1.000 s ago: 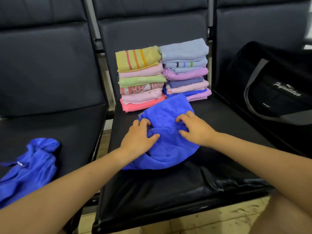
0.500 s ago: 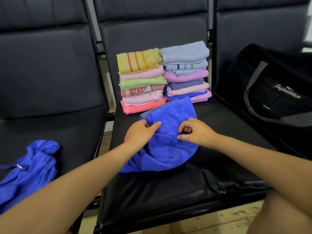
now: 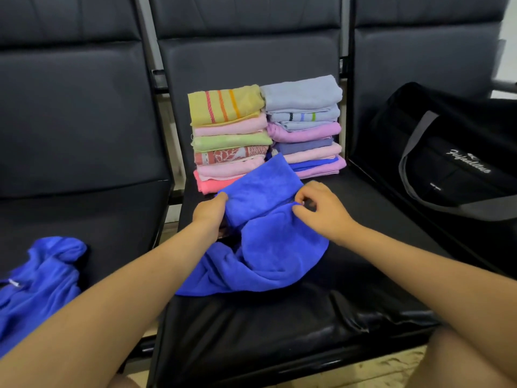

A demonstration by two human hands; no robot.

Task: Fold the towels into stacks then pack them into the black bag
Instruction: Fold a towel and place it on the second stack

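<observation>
A bright blue towel (image 3: 265, 247) lies bunched on the middle seat, its far part raised as a flap. My left hand (image 3: 210, 212) grips the flap's left edge, fingers tucked under the cloth. My right hand (image 3: 319, 210) pinches the flap's right edge. Behind the towel stand two stacks of folded towels: a left stack (image 3: 229, 138) topped by a yellow striped one and a right stack (image 3: 305, 124) topped by a grey-blue one. The black bag (image 3: 458, 152) with grey handles sits on the right seat.
A second crumpled blue towel (image 3: 39, 281) lies on the left seat. The seats are black padded chairs (image 3: 251, 326) with high backs in a row. Tiled floor shows below the front edge.
Both hands shifted from pressing on the blue towel to taking hold of its far edge and lifting it as a flap toward the stacks.
</observation>
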